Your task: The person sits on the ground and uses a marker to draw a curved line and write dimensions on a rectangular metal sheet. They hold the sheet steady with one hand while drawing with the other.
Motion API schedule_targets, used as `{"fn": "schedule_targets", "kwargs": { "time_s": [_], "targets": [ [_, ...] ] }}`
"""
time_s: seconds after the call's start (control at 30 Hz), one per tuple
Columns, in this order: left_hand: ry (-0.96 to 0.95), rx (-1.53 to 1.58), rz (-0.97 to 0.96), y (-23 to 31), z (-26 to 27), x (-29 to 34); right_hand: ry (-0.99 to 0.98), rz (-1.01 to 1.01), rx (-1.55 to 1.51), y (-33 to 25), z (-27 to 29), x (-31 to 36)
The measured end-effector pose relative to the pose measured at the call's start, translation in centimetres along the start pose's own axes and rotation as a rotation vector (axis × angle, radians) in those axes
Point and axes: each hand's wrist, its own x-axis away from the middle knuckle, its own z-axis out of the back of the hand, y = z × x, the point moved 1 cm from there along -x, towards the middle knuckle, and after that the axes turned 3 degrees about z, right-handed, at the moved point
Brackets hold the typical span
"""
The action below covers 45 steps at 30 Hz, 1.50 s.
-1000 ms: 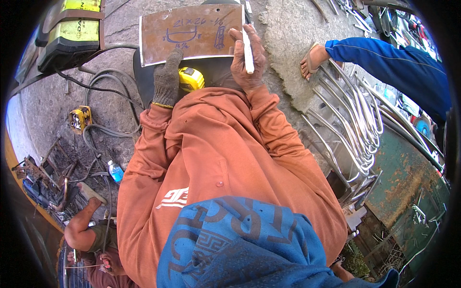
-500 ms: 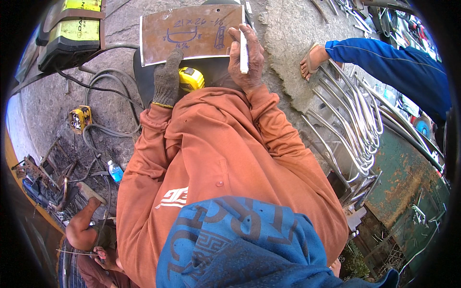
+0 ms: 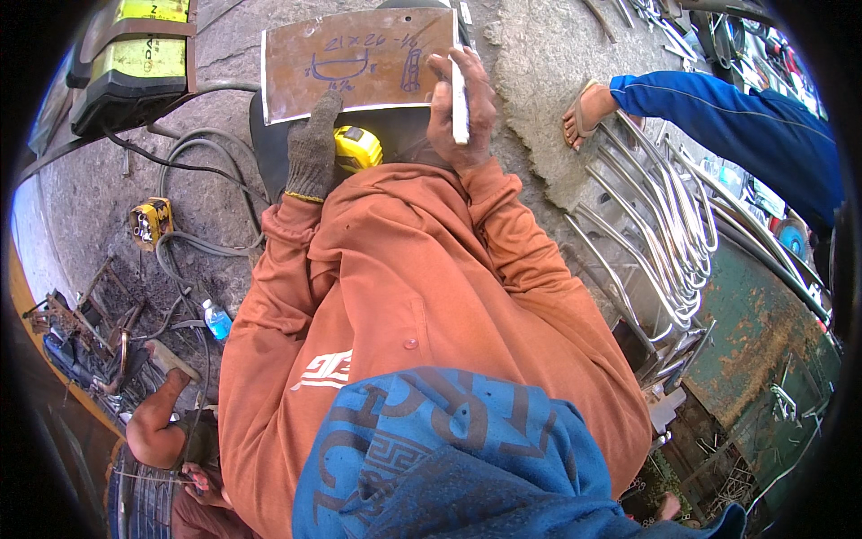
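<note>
A brown rectangular board (image 3: 296, 58) with light edges lies across my lap, bearing blue hand-drawn marks and a curved sketch. My left hand (image 3: 312, 144), in a dark grey knitted glove, grips its near edge. One digit shows on top; the other fingers are hidden. Beside the glove sits a yellow tape measure (image 3: 358, 148), close to my shirt. My bare right hand (image 3: 467, 108) is at the board's right edge, closed around a white marker pen (image 3: 460, 103) that stands lengthwise along the fingers.
A yellow-black machine (image 3: 139, 67) stands front left, with grey cables (image 3: 202, 139) coiled beside it. Bent shiny metal tubes (image 3: 660, 225) lie right, near a blue-trousered person's foot (image 3: 588, 112). A small bottle (image 3: 216, 319) and another person's bent leg (image 3: 153, 431) are at left.
My right hand has shifted slightly and the marker has tilted a little. My left hand and the board stay put. The person at lower left has moved a hand and a thin rod.
</note>
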Motion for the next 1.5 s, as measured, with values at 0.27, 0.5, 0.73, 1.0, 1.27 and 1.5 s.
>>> {"fn": "schedule_targets", "kwargs": {
  "time_s": [0.27, 0.5, 0.73, 1.0, 1.27, 1.5],
  "targets": [
    [-0.024, 0.21, 0.208, 0.0, -0.1, 0.1, 0.062, 0.055, -0.049, -0.7, 0.5, 0.0],
    [-0.042, -0.04, 0.0, 0.0, 0.2, 0.1, 0.066, 0.109, -0.001, -1.2, 0.9, -0.5],
    [-0.019, -0.036, -0.024, -0.4, -0.1, 0.1, 0.057, 0.083, 0.046, -1.3, 0.5, -0.3],
    [-0.037, -0.01, 0.038, -0.1, 0.0, 0.2, 0.052, 0.072, 0.038, -1.1, 0.4, -0.1],
    [-0.053, 0.432, 0.489, 1.9, 0.4, -0.6, 0.063, 0.085, 0.036, -1.2, 0.3, -0.3],
    [-0.015, 0.556, 0.699, 1.8, 0.0, -0.6, 0.031, 0.095, 0.094, -1.2, 0.6, -0.2]
  ]
}}
